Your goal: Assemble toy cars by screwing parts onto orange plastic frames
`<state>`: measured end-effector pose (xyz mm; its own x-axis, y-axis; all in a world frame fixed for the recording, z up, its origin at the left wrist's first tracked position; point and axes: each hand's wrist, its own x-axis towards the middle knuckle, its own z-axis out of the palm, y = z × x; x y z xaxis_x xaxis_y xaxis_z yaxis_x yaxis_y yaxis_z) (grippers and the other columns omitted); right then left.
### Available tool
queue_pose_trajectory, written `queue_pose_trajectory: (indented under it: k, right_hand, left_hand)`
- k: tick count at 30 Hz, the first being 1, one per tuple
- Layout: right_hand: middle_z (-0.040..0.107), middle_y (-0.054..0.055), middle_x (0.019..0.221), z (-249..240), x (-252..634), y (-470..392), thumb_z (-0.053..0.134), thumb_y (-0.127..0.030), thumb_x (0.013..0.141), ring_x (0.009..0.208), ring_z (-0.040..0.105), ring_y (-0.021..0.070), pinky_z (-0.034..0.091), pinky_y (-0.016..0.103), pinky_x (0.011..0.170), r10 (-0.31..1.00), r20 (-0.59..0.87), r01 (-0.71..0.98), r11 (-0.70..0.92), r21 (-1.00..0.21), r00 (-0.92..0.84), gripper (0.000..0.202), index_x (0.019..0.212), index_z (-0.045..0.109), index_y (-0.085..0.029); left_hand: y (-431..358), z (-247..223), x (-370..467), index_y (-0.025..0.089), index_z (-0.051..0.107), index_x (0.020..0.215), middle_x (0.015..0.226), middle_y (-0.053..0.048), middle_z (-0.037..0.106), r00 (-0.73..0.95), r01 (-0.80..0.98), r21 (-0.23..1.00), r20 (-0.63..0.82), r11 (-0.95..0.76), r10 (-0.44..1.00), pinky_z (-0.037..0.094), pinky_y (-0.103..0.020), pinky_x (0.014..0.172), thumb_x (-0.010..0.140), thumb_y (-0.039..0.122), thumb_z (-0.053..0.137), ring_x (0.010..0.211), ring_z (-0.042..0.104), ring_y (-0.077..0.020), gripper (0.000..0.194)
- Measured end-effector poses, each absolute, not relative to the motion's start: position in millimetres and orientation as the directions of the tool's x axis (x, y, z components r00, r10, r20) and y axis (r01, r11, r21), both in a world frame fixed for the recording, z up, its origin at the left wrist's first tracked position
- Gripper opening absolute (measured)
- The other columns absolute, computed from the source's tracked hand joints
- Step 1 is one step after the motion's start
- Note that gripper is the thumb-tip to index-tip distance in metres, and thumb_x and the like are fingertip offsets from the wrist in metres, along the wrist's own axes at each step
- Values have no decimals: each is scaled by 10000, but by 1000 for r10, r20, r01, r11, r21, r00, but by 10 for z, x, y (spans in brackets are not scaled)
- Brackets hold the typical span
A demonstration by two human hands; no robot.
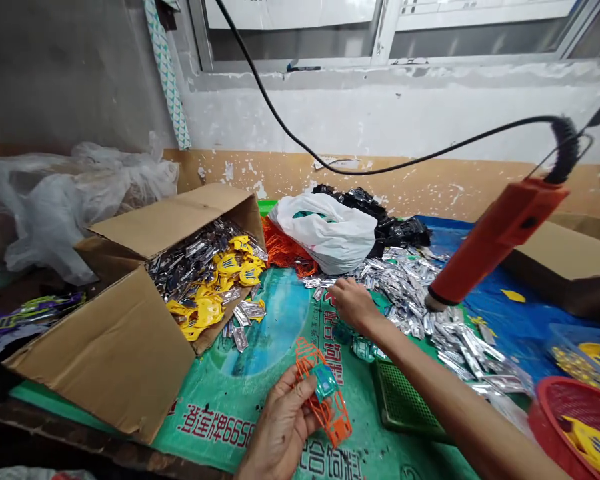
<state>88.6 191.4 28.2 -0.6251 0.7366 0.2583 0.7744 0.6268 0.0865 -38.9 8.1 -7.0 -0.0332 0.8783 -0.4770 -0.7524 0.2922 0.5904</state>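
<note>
In the lower middle, my left hand (290, 410) is closed around an orange plastic lattice frame (339, 420) with a translucent teal piece (325, 381) seated on it. My right hand (354, 303) reaches over the table in front of a white plastic bag (330, 233). Its fingers are bent down at the near edge of the flat silver parts (405, 287); what is in them, if anything, is hidden. Below that wrist lie more teal translucent pieces (365, 348), and a green mesh basket (405, 400) is partly covered by my right forearm.
An orange power screwdriver (497, 240) hangs on a black cord at the right. A cardboard box (110, 353) of yellow and silver parts lies open on the left. Orange frames (285, 247) are heaped behind it. A red basket (545, 417) with yellow parts stands at the lower right.
</note>
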Motion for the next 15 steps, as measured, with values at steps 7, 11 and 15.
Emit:
queue_pose_trajectory:
  k: [7, 11, 15]
  right_hand:
    - [595, 92, 1199, 56, 558, 2264, 557, -316, 913, 1023, 613, 211, 533, 419, 852, 698, -41, 689, 714, 125, -715, 318, 1190, 563, -160]
    - [595, 92, 1201, 9, 580, 2203, 553, -314, 915, 1028, 611, 211, 531, 422, 858, 695, -49, 693, 719, 54, -718, 315, 1189, 563, -160]
    - [612, 84, 1145, 107, 791, 1882, 531, -289, 927, 971, 618, 190, 536, 383, 817, 682, 44, 674, 729, -117, -730, 234, 1114, 595, -163]
  left_hand:
    - [76, -55, -496, 175, 665, 1050, 957, -60, 730, -17, -766, 578, -457, 282, 889, 549, -279, 670, 695, 236, 805, 679, 671, -141, 386]
    - [43, -4, -556, 169, 611, 1122, 1044, -64, 692, -18, -715, 652, -376, 251, 927, 525, -283, 764, 734, 222, 762, 794, 669, -154, 420]
    - [42, 22, -594, 188, 474, 1182, 875, 6, 660, -140, -564, 790, -380, 242, 914, 481, -238, 606, 676, 150, 767, 613, 623, -111, 586]
